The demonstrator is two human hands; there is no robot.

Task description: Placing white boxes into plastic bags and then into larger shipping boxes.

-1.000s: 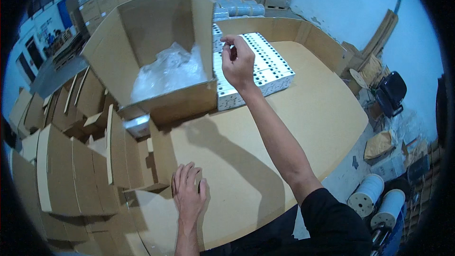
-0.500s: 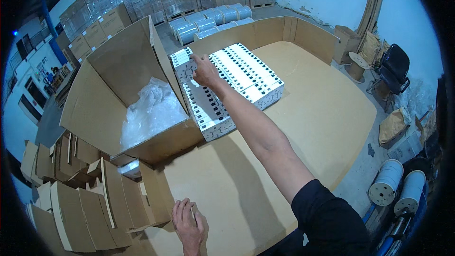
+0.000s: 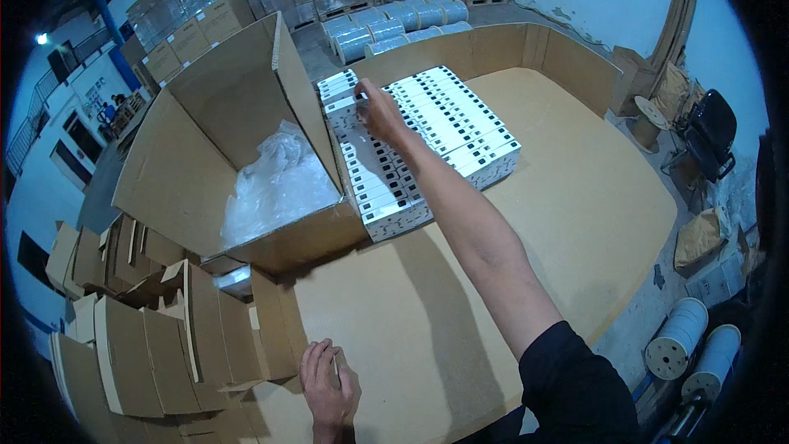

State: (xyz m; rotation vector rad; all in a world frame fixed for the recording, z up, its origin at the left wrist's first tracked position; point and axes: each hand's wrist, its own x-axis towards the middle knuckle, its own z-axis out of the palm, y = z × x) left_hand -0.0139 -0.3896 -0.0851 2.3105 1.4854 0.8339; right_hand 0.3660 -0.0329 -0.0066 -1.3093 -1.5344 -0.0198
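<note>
Several rows of small white boxes with black squares (image 3: pixel 448 119) lie packed together on a brown cardboard-covered table. At their far left corner, a short raised pile of the same boxes (image 3: pixel 339 86) stands beside the large carton. My right hand (image 3: pixel 382 119) reaches over the rows to that pile, its fingers bent and close together at the boxes' ends. Whether it grips one is hidden. My left hand (image 3: pixel 330 386) rests low on the table beside a cardboard flap, fingers curled in. A thin edge shows between thumb and fingers, too small to name.
An open large carton (image 3: pixel 316 234) stands left of the boxes, with crumpled clear plastic (image 3: pixel 279 185) inside. Several folded cartons (image 3: pixel 168 362) crowd the lower left. A low cardboard wall (image 3: pixel 567 66) rims the table's far side. Wrapped reels (image 3: pixel 394 25) and a black chair (image 3: pixel 711 131) stand beyond.
The view has shifted, so the scene sits further right. My right hand's extended index finger has bent in, still at the raised pile. My left hand has stayed on the table, curled.
</note>
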